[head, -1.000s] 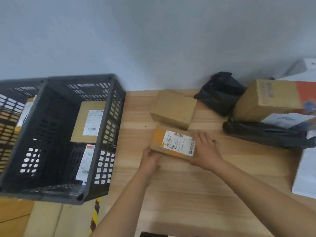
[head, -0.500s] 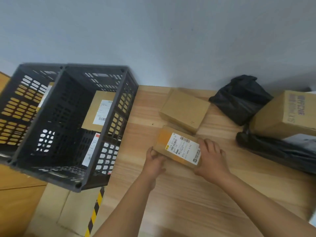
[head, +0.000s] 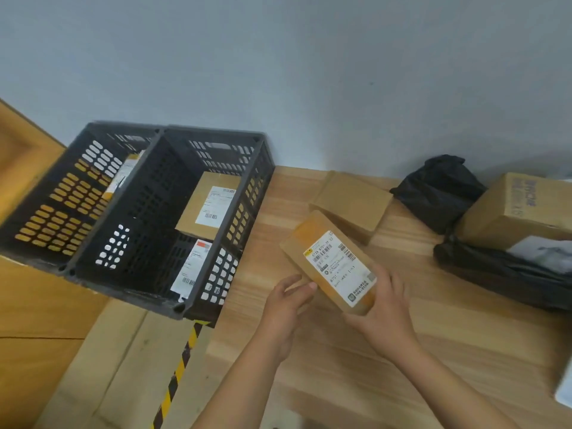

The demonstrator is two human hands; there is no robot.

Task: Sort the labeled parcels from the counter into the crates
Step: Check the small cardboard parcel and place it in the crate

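Labeled parcel (head: 335, 266) in the right hand (head: 387, 314) (left hand (head: 284, 308) loose alongside)

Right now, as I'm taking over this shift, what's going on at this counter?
A person is sorting parcels. The right hand grips the near end of a labeled parcel, tilted above the wooden counter; the left hand touches its lower edge. The nearer black crate holds a boxed parcel and a flat parcel. A plain box and black bag wait behind.
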